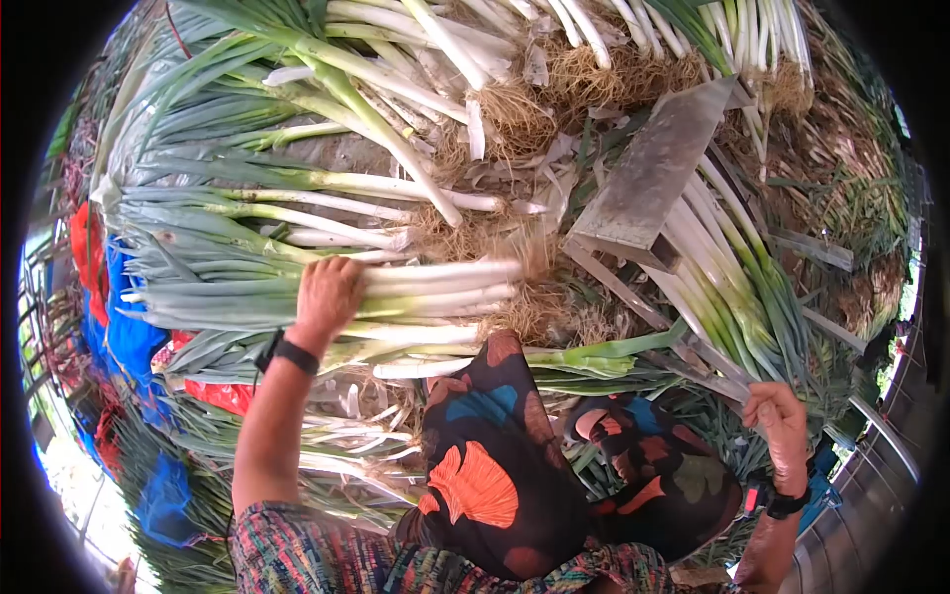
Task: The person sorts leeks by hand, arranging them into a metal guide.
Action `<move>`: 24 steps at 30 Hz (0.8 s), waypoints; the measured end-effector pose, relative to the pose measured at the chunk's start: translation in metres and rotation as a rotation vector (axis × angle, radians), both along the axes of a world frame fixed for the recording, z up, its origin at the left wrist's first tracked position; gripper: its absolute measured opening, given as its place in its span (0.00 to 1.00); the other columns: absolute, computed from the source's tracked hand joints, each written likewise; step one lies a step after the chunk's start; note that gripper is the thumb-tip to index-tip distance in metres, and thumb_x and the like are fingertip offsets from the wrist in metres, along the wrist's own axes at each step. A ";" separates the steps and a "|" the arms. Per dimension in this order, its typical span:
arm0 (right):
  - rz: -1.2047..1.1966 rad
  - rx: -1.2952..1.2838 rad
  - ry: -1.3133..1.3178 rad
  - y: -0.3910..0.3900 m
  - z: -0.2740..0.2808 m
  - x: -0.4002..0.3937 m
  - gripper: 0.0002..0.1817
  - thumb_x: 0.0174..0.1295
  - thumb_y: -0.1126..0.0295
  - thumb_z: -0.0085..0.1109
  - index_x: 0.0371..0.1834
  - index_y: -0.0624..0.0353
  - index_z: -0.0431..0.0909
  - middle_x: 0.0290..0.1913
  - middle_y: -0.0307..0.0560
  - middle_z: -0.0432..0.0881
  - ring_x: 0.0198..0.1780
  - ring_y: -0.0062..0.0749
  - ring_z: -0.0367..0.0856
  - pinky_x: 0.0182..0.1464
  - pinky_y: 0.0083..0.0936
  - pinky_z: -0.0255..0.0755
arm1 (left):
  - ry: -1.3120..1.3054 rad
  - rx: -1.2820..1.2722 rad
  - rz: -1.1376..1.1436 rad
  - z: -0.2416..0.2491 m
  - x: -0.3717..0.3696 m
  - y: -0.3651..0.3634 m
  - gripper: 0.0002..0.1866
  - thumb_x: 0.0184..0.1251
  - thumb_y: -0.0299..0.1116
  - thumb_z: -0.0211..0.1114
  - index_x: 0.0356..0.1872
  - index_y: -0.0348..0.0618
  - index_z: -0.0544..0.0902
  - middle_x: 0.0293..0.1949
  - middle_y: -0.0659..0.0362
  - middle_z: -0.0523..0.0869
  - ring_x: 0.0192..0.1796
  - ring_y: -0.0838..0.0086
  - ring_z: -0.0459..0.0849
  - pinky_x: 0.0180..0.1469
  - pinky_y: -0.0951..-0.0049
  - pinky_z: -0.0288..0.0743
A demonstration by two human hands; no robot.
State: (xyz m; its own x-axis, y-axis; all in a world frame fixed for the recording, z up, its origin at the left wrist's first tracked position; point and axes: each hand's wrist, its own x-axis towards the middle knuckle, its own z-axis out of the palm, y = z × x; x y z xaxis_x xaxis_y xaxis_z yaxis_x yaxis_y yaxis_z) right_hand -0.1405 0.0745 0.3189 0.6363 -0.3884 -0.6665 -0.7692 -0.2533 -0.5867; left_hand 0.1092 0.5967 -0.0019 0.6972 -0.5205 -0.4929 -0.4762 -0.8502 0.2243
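Note:
My left hand (332, 295) is wrapped round a bundle of leeks (440, 287), white stalks and roots to the right, green leaves to the left. The bundle lies among other leeks. My right hand (775, 408), at the right, has its fingers closed on the end of a flat metal strip (720, 366). Left of and above that hand, a grey metal box-like piece (653, 168) stands tilted over more leeks, whose green leaves point down and right.
Piles of leeks with brown roots (520, 119) cover the top. Loose dry roots and leaves (841, 178) lie at the right. Blue bags (163, 500) and a red bag (220, 396) are at the left. My patterned trouser legs (505, 475) are at the bottom.

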 end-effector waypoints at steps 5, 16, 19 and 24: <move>-0.013 -0.001 -0.002 0.000 -0.001 0.003 0.23 0.68 0.53 0.63 0.52 0.62 0.80 0.35 0.39 0.80 0.33 0.22 0.78 0.36 0.19 0.71 | -0.256 -0.224 0.113 0.017 -0.051 0.015 0.15 0.70 0.41 0.59 0.53 0.48 0.80 0.55 0.56 0.82 0.60 0.61 0.77 0.69 0.55 0.60; 0.002 -0.008 0.010 0.003 -0.001 0.009 0.23 0.68 0.53 0.63 0.53 0.62 0.79 0.35 0.39 0.79 0.34 0.22 0.76 0.39 0.20 0.70 | -0.198 -0.395 0.397 -0.033 0.039 0.025 0.08 0.69 0.36 0.62 0.42 0.48 0.84 0.41 0.52 0.85 0.42 0.50 0.85 0.43 0.58 0.80; 0.004 -0.015 0.015 0.004 -0.002 0.012 0.23 0.68 0.52 0.63 0.53 0.61 0.79 0.35 0.39 0.79 0.34 0.22 0.76 0.39 0.20 0.70 | -0.317 -0.111 0.024 -0.025 0.077 0.014 0.15 0.60 0.31 0.68 0.49 0.53 0.82 0.48 0.58 0.82 0.54 0.58 0.80 0.54 0.57 0.71; -0.003 -0.014 -0.001 0.001 0.002 0.009 0.23 0.68 0.52 0.63 0.53 0.61 0.79 0.35 0.39 0.80 0.34 0.22 0.77 0.38 0.20 0.70 | -0.118 0.185 -0.244 -0.035 0.093 0.009 0.21 0.52 0.38 0.75 0.47 0.52 0.78 0.48 0.59 0.81 0.57 0.63 0.78 0.57 0.57 0.66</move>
State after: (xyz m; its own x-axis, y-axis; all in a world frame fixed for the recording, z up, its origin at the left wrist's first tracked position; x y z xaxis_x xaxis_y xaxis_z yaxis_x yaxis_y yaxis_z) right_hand -0.1310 0.0753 0.3205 0.6358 -0.3994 -0.6605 -0.7693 -0.2590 -0.5840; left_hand 0.2023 0.6057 -0.0370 0.6204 -0.5889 -0.5179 -0.6848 -0.7287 0.0083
